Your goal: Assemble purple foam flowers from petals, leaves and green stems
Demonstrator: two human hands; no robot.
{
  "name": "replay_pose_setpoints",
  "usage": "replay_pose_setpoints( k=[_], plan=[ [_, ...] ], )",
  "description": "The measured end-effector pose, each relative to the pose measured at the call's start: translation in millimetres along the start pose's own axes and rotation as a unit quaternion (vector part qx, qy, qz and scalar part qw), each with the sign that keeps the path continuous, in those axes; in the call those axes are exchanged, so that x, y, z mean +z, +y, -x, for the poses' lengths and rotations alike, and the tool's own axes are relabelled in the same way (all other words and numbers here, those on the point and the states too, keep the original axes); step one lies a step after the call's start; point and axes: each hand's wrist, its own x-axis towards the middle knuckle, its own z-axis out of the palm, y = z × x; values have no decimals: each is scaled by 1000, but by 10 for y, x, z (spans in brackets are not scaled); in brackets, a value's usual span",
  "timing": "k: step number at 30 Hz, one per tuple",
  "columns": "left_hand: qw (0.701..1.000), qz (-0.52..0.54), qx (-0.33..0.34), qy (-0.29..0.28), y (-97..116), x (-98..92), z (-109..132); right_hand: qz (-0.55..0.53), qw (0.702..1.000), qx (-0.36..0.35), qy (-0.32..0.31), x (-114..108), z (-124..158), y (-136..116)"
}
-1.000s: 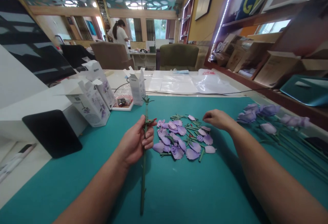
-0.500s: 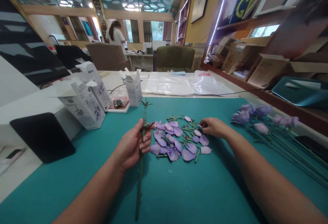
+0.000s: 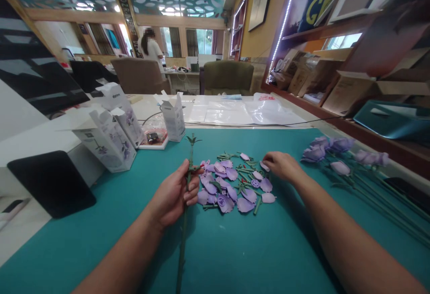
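My left hand (image 3: 178, 193) is closed round the long green flower stem (image 3: 183, 240), which stands nearly upright. Pointed leaf-like tips (image 3: 193, 140) crown the stem, and a small green piece with a red end (image 3: 199, 166) juts out by my thumb. To the right, my right hand (image 3: 281, 165) has its fingers pinched together at a pale purple petal (image 3: 264, 166), on the right edge of the pile. Loose purple petals (image 3: 225, 203) and short green stem pieces (image 3: 257, 206) lie between my hands, with a round purple disc (image 3: 255, 183) among them.
Finished purple flowers (image 3: 314, 153) on long stems lie at the right of the green mat (image 3: 235, 258). At the left stand white printed boxes (image 3: 116, 146) and a black tablet-like panel (image 3: 52, 184). Clear plastic sheets (image 3: 228, 112) lie beyond. A person (image 3: 152, 49) stands far back.
My right hand has shifted slightly at the pile's edge, and more of the petal under its fingertips shows. The left hand keeps its hold on the stem. The view has moved a little.
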Motion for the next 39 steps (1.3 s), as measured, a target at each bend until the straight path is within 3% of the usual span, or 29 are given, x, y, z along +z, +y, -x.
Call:
replay_pose_setpoints(
  k=[7,14,19,23,28,34,39],
  plan=[
    [1000,-1,-12,-17,-51,-12,-26,-25,999,7,-43,9,58,-80],
    [999,-3,-29,-36,-80,-33,-30,-142,988,-49,-33,-152,96,-207],
    [999,-14,-30,-36,-108,-41,-27,-449,879,-114,-110,-325,250,-693],
    [999,-17,-22,-43,-121,-47,-15,-579,784,-142,-175,-354,335,-1079],
    [998,-11,-13,-55,-122,-44,-4,-693,674,-117,-227,-224,376,-1331],
    [998,-8,-5,-60,-132,-43,-4,-767,590,-77,-241,-108,441,-1418],
    [998,-9,-6,-63,-141,-43,-1,-787,559,-66,-253,-59,448,-1431]
  ],
)
